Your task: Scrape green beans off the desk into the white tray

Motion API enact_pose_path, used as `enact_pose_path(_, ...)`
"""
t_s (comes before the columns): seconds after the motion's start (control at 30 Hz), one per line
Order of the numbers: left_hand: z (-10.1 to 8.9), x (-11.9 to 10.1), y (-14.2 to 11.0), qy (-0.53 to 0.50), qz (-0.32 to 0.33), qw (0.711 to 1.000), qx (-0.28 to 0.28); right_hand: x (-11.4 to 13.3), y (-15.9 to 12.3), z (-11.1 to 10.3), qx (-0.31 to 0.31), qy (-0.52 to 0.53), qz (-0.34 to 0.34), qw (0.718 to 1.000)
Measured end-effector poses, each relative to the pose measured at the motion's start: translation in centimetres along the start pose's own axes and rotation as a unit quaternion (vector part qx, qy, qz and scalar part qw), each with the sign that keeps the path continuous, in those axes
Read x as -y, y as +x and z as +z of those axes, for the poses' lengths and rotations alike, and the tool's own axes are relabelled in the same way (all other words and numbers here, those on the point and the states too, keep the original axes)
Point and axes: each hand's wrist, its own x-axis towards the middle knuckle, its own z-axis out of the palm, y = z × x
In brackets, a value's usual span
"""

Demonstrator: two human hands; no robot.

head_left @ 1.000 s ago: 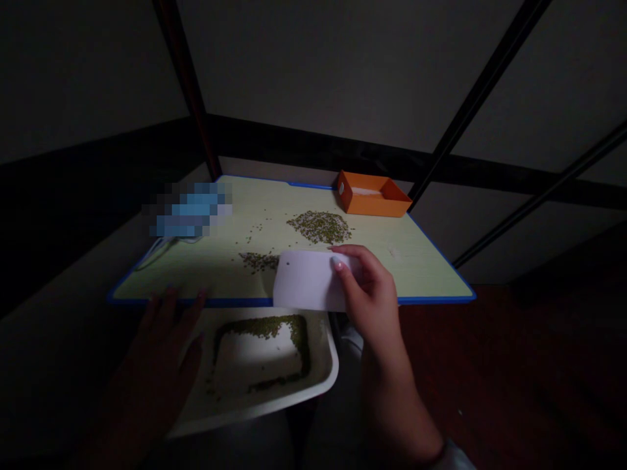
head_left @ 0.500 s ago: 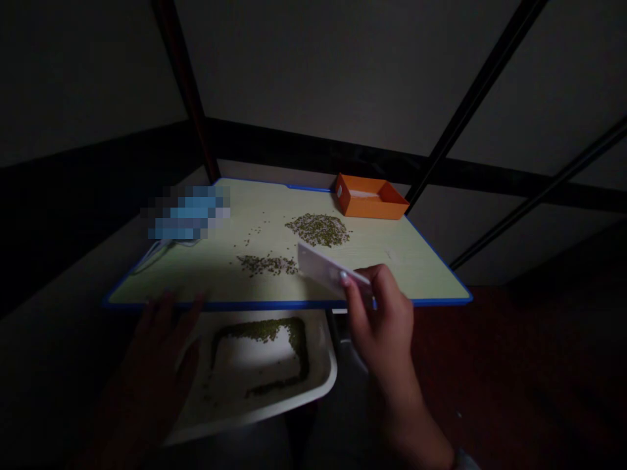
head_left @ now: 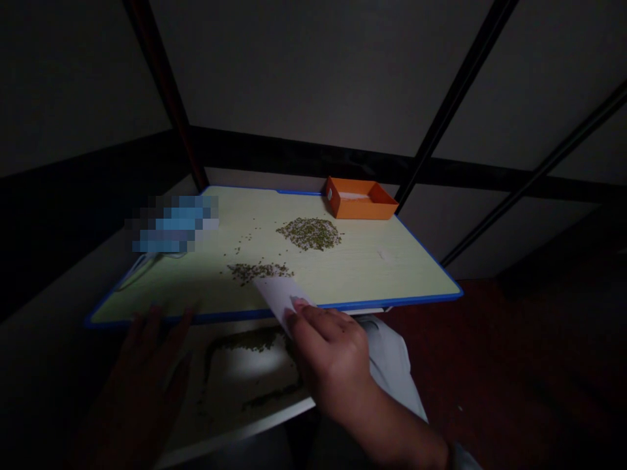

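Observation:
In the head view my right hand [head_left: 333, 352] pinches a thin white card [head_left: 281, 294] between thumb and fingers. The card slants over the front of the board, its far edge against a loose strip of small green beans [head_left: 259, 271]. Behind lies a larger heap of the same beans [head_left: 311, 234]. My left hand [head_left: 147, 372], dim in shadow, has its fingers spread over the board's front left edge. Below the edge, partly covered by my right hand, sits a white tray [head_left: 235, 434] with more beans along its sides.
The pale board [head_left: 362, 274] has a blue rim. An orange open box [head_left: 365, 210] stands at its back right corner. A blurred-out blue item [head_left: 171, 225] with a white cord lies at the left. Wall panels rise behind; a reddish floor [head_left: 470, 339] shows at right.
My right hand has moved left and down with the card, which now lies lower against the near bean strip. The view has shifted slightly. My left hand stays at the board's edge.

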Motion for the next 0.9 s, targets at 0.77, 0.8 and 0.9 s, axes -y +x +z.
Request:
enact_pose_path(0.77, 0.5, 1.3, 0.1, -0.013, 0.029, 0.999, -0.01, -0.8, 0.2, 1.4, 0.043, -0.04, 0.077, 0.995)
enact_pose_path(0.8, 0.4, 1.2, 0.1, -0.016, 0.029, 0.999, -0.009, -0.8, 0.2, 1.5, 0.039, -0.042, 0.08, 0.995)
enact_pose_path(0.9, 0.2, 0.9, 0.2, -0.018, 0.029, 0.999, -0.005, -0.8, 0.1, 1.9, 0.029, -0.044, 0.081, 0.995)
